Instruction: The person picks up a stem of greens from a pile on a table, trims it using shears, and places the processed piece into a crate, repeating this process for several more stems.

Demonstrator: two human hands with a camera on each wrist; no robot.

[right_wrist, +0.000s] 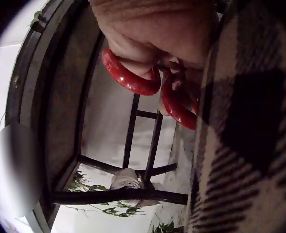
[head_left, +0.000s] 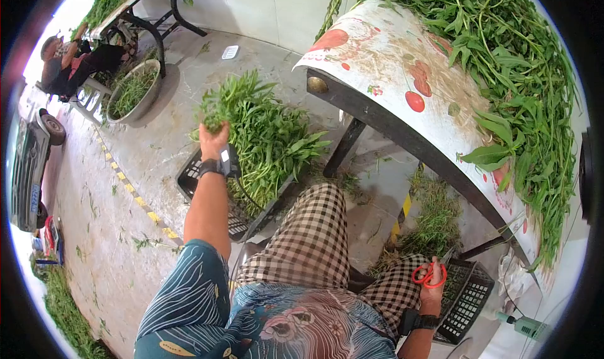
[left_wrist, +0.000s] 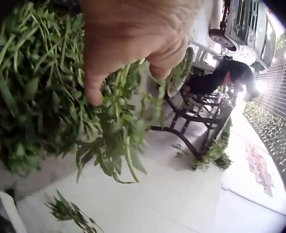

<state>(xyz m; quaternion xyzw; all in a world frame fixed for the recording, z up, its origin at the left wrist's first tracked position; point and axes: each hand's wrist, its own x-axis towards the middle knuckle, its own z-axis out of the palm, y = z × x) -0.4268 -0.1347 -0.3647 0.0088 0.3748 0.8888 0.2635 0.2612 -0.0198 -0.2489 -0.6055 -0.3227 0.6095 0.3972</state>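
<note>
My left hand (head_left: 214, 140) is at the far left edge of a heap of leafy green stems (head_left: 270, 135) piled in a black crate (head_left: 189, 173). In the left wrist view the fingers of that hand (left_wrist: 138, 43) curl down round some leafy stems (left_wrist: 116, 121). My right hand (head_left: 431, 285) lies by the checked trouser leg and grips red-handled scissors (head_left: 430, 274), blades pointing away from me. The right wrist view has that hand (right_wrist: 157, 39) with its fingers at the red handle loops (right_wrist: 131, 80).
A table (head_left: 390, 63) with a patterned cover and heaped greens stands at the right. Beside my right hand is a second black crate (head_left: 467, 302). Back left are a seated person (head_left: 75, 63), a round tub (head_left: 133, 101) and a vehicle (head_left: 28, 164).
</note>
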